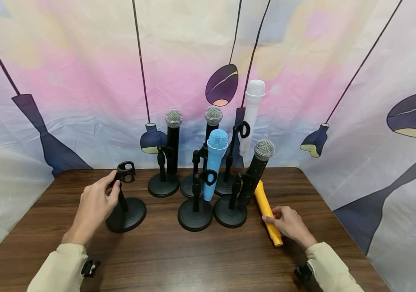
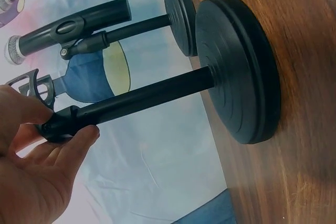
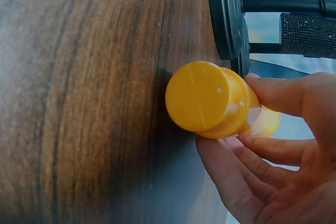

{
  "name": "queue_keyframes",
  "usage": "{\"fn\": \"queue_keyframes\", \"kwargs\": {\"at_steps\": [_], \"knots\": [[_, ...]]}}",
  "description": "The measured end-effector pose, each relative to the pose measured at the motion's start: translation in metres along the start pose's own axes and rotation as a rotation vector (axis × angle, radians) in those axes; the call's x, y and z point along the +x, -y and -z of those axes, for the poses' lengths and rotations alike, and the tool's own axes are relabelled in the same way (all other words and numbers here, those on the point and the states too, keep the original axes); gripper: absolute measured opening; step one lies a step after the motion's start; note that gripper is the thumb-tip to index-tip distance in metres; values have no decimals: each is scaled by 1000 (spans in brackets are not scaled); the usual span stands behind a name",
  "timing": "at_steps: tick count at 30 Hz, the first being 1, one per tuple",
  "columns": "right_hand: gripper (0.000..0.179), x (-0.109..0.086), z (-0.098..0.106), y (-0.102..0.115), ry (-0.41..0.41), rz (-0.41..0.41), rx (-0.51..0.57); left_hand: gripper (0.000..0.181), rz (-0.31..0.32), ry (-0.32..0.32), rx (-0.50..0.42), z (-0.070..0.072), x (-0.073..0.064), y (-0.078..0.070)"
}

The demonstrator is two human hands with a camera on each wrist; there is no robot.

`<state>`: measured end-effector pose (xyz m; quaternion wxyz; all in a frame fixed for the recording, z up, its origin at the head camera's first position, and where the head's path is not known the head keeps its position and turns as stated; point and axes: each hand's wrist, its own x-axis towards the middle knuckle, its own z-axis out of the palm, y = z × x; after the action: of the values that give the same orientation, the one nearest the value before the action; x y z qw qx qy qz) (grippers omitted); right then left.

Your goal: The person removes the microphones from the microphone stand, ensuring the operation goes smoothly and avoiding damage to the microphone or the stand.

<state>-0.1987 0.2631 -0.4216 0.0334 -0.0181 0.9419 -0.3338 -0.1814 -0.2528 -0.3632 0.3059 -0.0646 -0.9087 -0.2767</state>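
Note:
My left hand (image 1: 96, 198) pinches the upper part of a black desktop microphone stand (image 2: 149, 95), just below its clip (image 1: 126, 172), which holds no microphone. The stand's round base (image 2: 236, 66) is on the table at the left. At the right, my right hand (image 1: 290, 222) grips a yellow microphone (image 1: 267, 215) near its lower end, thumb on one side and fingers on the other. The yellow microphone slants low over the table; its head is hidden behind a black glittery microphone (image 1: 253, 174). In the right wrist view, the yellow end cap (image 3: 197, 97) faces the camera.
Several more stands cluster mid-table, holding a blue microphone (image 1: 215, 158), a white one (image 1: 251, 113), a black one (image 1: 173, 142) and another black one (image 1: 213, 117). The wooden table (image 1: 179, 259) ends at a printed cloth backdrop (image 1: 95, 81).

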Motion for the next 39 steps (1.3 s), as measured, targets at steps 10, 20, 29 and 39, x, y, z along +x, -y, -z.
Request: {"fn": "queue_keyframes", "kwargs": {"at_steps": [10,20,29,39], "knots": [[52,0,-1,-2,6,-34,14,41,22,22,2,0,4,3],[55,0,-2,-2,11,-39,6,42,41,23,-6,1,5,3],[66,0,2,0,40,-60,-36,44,19,39,60,4,5,0],[55,-7,20,1,28,-20,28,33,-44,-141,83,20,-10,-14]]}}
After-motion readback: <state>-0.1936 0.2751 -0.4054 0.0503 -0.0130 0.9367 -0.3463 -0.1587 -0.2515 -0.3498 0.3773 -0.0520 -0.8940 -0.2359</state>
